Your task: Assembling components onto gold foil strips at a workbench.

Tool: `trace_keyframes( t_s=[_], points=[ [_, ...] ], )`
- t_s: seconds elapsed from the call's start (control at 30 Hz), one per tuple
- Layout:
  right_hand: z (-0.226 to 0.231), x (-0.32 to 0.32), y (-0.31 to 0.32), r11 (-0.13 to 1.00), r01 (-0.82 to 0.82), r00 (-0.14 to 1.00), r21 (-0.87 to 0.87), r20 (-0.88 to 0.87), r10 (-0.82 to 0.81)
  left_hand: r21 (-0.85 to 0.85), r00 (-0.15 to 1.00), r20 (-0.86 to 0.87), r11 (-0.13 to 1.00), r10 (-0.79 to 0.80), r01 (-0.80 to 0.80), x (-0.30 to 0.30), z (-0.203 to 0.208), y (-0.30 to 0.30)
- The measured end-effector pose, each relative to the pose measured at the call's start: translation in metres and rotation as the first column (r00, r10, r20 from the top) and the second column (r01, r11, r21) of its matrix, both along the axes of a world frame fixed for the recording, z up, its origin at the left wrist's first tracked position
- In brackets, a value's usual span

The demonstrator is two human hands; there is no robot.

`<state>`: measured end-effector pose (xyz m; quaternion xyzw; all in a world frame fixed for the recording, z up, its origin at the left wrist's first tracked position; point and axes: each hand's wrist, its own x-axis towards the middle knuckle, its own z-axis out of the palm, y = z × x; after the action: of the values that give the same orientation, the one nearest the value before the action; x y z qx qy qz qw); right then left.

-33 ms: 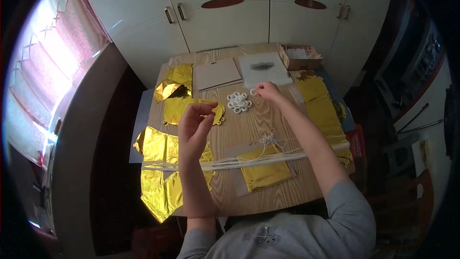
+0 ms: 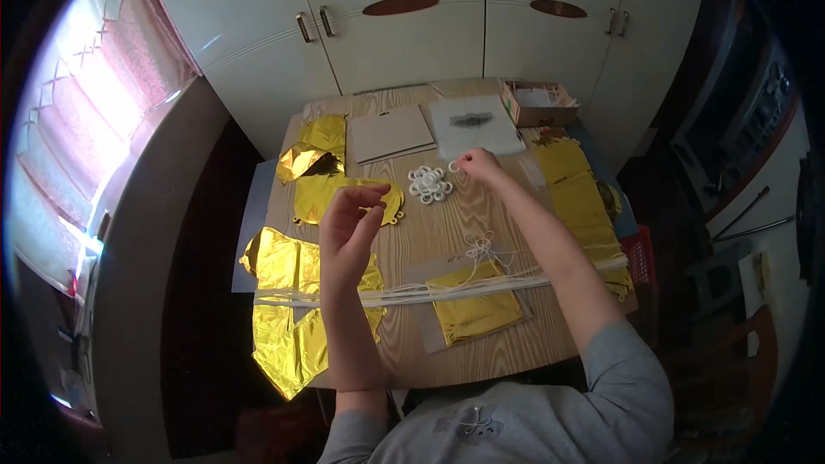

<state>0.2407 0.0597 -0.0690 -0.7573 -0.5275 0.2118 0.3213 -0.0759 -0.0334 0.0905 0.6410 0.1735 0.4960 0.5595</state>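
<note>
My right hand reaches over the table and pinches a small white ring between thumb and fingertips. Just left of that ring lies a heap of similar white rings, stacked in a flower-like cluster on the wood. My left hand is raised nearer to me, over the gold foil. Its fingers are loosely bent, with thumb and forefinger apart and nothing visible between them. Behind this hand lies a folded gold foil piece with small tabs along its edge.
Crumpled gold foil covers the near left of the wooden table. More foil lies along the right side. White cords stretch across the front, over a gold packet. A flat board, white sheet and cardboard box sit behind.
</note>
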Motion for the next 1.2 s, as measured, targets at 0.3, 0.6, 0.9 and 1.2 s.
trace_keyframes(
  t_s=[0.3, 0.6, 0.9, 1.2],
  points=[
    [-0.026, -0.015, 0.026, 0.986, 0.012, 0.977, -0.168, 0.213, 0.024, 0.018, 0.999, -0.013, 0.999, 0.048, -0.048, -0.011, 0.001, 0.003],
    [-0.019, -0.015, 0.017, 0.987, -0.075, 0.991, -0.145, 0.097, 0.090, 0.020, 0.997, -0.042, 0.998, 0.062, -0.061, -0.008, 0.001, 0.003],
    [-0.033, -0.018, 0.019, 0.972, -0.065, 0.998, 0.224, 0.038, 0.058, 0.028, 0.998, -0.032, 0.998, 0.061, -0.060, -0.007, -0.003, 0.005],
    [-0.028, -0.018, 0.005, 0.953, -0.115, 0.992, 0.282, 0.083, 0.095, 0.026, 0.999, -0.008, 0.999, 0.034, -0.034, -0.002, -0.004, 0.005]
  ],
)
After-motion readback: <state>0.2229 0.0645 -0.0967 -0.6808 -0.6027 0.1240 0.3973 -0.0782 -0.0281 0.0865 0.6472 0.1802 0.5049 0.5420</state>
